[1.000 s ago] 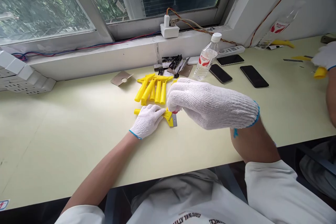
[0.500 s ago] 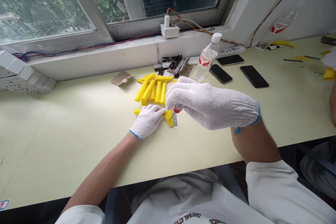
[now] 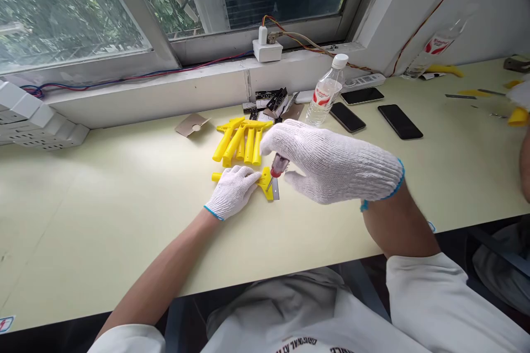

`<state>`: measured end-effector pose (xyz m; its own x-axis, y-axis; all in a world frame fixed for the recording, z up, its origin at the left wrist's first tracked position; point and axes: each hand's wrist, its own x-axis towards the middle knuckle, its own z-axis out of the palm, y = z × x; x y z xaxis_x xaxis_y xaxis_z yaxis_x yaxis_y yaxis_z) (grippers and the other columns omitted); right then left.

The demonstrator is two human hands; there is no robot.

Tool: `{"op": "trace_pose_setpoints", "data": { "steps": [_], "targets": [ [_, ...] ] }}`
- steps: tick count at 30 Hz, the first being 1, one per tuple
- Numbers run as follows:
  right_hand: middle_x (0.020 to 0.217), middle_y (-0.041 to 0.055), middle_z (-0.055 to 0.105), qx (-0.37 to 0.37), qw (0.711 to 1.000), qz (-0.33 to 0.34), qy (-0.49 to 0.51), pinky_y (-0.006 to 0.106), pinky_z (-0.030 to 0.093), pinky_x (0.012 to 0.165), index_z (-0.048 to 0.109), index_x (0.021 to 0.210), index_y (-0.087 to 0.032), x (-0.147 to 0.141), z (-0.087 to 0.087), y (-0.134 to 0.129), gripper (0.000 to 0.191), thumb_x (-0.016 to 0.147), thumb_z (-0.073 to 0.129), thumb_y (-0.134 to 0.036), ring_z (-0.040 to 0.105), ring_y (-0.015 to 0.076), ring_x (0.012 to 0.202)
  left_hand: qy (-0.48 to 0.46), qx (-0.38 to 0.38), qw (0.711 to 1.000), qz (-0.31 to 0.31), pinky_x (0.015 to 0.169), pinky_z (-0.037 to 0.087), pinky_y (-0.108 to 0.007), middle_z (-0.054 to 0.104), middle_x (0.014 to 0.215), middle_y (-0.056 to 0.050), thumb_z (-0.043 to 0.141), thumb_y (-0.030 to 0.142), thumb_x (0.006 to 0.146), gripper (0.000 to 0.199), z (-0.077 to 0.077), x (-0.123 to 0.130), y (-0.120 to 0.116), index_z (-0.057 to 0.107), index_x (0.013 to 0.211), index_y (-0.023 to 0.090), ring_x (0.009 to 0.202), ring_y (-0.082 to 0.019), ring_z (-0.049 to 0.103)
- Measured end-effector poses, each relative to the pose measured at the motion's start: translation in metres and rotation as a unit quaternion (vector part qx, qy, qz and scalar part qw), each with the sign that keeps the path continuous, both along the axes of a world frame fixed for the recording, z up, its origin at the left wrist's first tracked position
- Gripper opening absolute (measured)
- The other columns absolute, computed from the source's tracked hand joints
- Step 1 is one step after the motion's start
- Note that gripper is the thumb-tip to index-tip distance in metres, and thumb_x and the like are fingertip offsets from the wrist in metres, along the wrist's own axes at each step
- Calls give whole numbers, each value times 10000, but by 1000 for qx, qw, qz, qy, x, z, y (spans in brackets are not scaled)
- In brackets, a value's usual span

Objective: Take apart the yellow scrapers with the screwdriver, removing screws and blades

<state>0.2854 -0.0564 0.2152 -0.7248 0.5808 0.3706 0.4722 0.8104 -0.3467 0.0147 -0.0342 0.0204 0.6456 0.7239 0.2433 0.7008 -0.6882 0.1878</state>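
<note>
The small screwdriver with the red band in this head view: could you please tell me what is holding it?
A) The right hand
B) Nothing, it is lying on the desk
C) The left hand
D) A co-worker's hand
A. The right hand grips the screwdriver in its gloved fingers, tip down at the yellow plastic scraper, which the left hand presses on.

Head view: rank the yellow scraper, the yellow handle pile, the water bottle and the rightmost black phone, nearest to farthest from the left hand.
From the left hand:
1. Yellow scraper: under the hand, to its right.
2. Yellow handles: just beyond, toward the window.
3. Water bottle: farther back, right, near the sill.
4. Black phone: farthest right.
</note>
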Motion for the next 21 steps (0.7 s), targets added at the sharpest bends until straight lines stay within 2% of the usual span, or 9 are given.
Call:
{"op": "trace_pose_setpoints", "data": {
  "steps": [3, 5, 8, 10, 15, 21],
  "targets": [
    [904, 75, 698, 41, 996, -74, -21, 380, 498, 764, 657, 1029, -220, -2, -3, 1, 200, 953, 759, -374, 644, 252, 839, -8, -1, 1000, 1, 960, 515, -501, 725, 1263, -86, 482, 306, 1137, 312, 0, 0, 0, 693, 1368, 309, 1107, -294, 639],
    [860, 69, 688, 61, 993, -97, -28, 360, 479, 749, 652, 997, -212, -3, -5, 3, 145, 1015, 677, -353, 636, 238, 814, -9, -2, 1000, -2, 957, 516, -509, 727, 1274, -89, 482, 307, 1137, 321, 0, 0, 0, 687, 1384, 316, 1108, -297, 642],
    [964, 92, 694, 64, 998, -14, -15, 347, 493, 798, 626, 1008, -182, -2, -5, 7, 113, 1054, 526, -208, 626, 215, 875, -5, -2, 1000, -7, 956, 514, -511, 730, 1261, -87, 479, 314, 1140, 317, 0, 0, 0, 689, 1378, 320, 1113, -300, 645],
    [992, 75, 686, 42, 998, 40, 1, 335, 500, 812, 606, 1022, -187, 1, -4, 9, 98, 1022, 522, -137, 608, 196, 879, -3, 0, 1000, -5, 959, 513, -503, 727, 1244, -88, 479, 325, 1143, 309, 0, 0, 0, 693, 1365, 316, 1111, -296, 643],
    [985, 9, 700, -45, 994, 78, 61, 274, 526, 793, 632, 1096, -203, 12, -1, 16, 124, 988, 658, -147, 642, 136, 842, 7, 5, 1000, -2, 947, 509, -495, 719, 1221, -97, 469, 328, 1148, 318, 1, 0, 0, 693, 1371, 296, 1094, -296, 631],
    [1038, 4, 778, -76, 984, 97, 130, 261, 566, 853, 699, 1163, -213, 17, -8, 30, 161, 1009, 686, -166, 728, 124, 896, 8, 4, 1000, -1, 940, 507, -494, 716, 1211, -96, 459, 322, 1147, 323, 2, 1, -1, 690, 1374, 317, 1086, -293, 638]
  ]
}}
